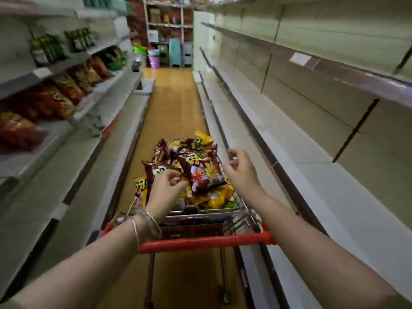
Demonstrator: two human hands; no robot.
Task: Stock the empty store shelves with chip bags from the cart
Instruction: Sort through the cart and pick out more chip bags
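Right grip [242, 169] hangs slack and empty, left grip [166, 188] unclear, above cart [207, 241] between shelves [312, 152].

Glossy foil chip bags [200, 172]; wire-metal cart [242, 216], red plastic handle [207, 243]; wood-look floor [176, 108].

Narrow aisle, yellow-brown floor [174, 103], brick wall [136, 25] at far end

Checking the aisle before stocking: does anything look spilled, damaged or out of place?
Nothing stands out. The chip bags are heaped loosely but inside the cart, none on the floor; the right shelves are bare.
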